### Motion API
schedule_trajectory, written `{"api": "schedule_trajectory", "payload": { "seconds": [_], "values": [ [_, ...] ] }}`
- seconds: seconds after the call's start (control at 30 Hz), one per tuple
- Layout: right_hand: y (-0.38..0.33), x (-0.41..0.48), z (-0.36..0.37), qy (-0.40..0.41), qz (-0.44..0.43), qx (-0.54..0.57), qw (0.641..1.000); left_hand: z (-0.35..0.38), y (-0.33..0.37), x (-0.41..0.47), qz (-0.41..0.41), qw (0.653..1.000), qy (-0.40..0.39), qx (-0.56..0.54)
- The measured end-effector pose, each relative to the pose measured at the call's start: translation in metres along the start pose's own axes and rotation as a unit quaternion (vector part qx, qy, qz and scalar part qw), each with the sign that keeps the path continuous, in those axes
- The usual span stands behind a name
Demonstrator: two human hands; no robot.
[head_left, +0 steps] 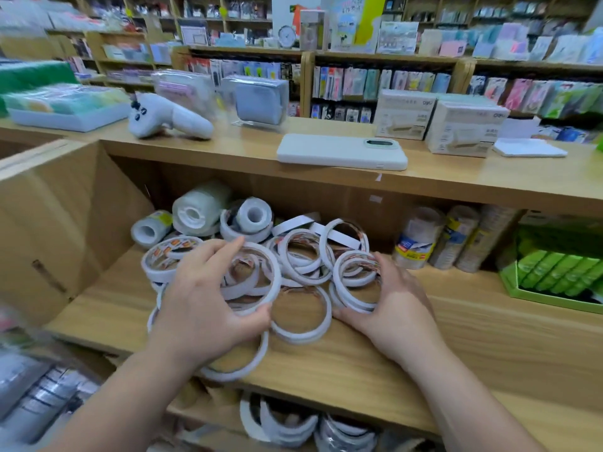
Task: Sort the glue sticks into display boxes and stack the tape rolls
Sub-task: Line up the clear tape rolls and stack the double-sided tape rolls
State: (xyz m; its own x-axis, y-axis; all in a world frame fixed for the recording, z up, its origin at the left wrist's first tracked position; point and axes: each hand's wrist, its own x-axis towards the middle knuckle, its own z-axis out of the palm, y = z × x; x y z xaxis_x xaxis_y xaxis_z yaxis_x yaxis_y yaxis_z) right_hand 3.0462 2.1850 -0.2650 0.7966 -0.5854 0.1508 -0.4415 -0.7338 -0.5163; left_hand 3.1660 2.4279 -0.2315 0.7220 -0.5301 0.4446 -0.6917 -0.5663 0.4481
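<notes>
So this was the tape half of the job, not the glue sticks. Both hands were down in the heap of thin white double-sided tape rolls on the light wooden shelf under the bench. The left hand had its fingers spread over the far rim of a big thin white tape ring and its thumb hooked on the near rim. That made a pretty wide grip, with a couple of smaller rings sitting inside the big one. The right hand was curled round a small stack of white tape rings, thumb at the near edge and fingers up the right side. Between the two hands a single loose white ring lay flat on the shelf. Another flat white ring poked out from under the left wrist and hung over the shelf's front edge. Past the left fingertips some fat white tape rolls lay on their sides in no order. Right of the right hand stood clear-wrapped sleeves of tape. Further right again was a bright green display box with green tubes in it, maybe glue sticks, I couldn't tell. My read is that this was the gathering stage, with no tidy stack built yet. The next move would need the rings laid flat and lined up by size, bigger ones underneath. They looked thin and slippery, so I'd square them between both palms. I'd also watch that ring hanging over the edge.
</notes>
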Motion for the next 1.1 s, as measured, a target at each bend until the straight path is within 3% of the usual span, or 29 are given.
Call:
{"api": "schedule_trajectory", "payload": {
  "seconds": [0.17,0.37,0.53,0.77,0.87,1.1],
  "values": [
    [-0.010,-0.006,0.002,0.040,0.043,0.040,0.997,-0.015,-0.036,0.013,-0.047,0.997,-0.048,0.038],
    [-0.020,-0.029,-0.020,0.060,0.124,0.080,0.987,-0.018,-0.056,0.012,-0.018,0.997,-0.078,0.014],
    [-0.039,-0.045,-0.032,0.061,0.133,0.102,0.984,-0.023,-0.071,0.011,0.008,0.998,-0.063,-0.017],
    [-0.104,-0.043,-0.025,0.046,0.069,0.190,0.978,-0.025,-0.084,0.010,0.052,0.996,-0.071,-0.003],
    [-0.135,-0.030,-0.006,0.018,0.028,0.152,0.988,-0.024,-0.092,0.008,0.060,0.995,-0.076,0.015],
    [-0.176,-0.010,0.037,0.014,-0.051,0.076,0.996,-0.039,-0.106,0.019,0.035,0.997,-0.034,-0.061]
  ]
}}
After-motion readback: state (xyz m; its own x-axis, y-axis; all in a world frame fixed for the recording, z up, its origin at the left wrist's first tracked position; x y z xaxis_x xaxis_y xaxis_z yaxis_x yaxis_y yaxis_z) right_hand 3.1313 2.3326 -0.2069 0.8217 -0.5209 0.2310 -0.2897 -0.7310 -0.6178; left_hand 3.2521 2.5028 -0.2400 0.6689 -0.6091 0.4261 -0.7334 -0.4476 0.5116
